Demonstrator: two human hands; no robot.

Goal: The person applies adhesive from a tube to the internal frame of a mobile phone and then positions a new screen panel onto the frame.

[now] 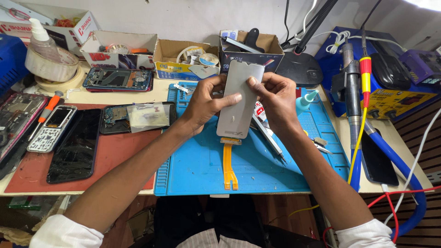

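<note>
While both hands (206, 103) (275, 103) grip it, the screen panel (239, 98) stands lengthwise, ribbon cable (228, 165) trailing toward the person.

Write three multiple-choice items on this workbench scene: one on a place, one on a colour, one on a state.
1. Where does the black phone with the cracked screen lie?
A. on the red mat
B. on the blue mat
C. in a cardboard box

2. What colour is the flex cable hanging from the grey display panel?
A. green
B. orange
C. white

3. How is the display panel held?
A. flat on the mat, untouched
B. by one hand only
C. by both hands, raised above the blue mat

Answers:
1 A, it rests on the red mat at the left.
2 B, the strip below the panel is orange.
3 C, the left hand and the right hand grip its edges over the blue mat.
</note>
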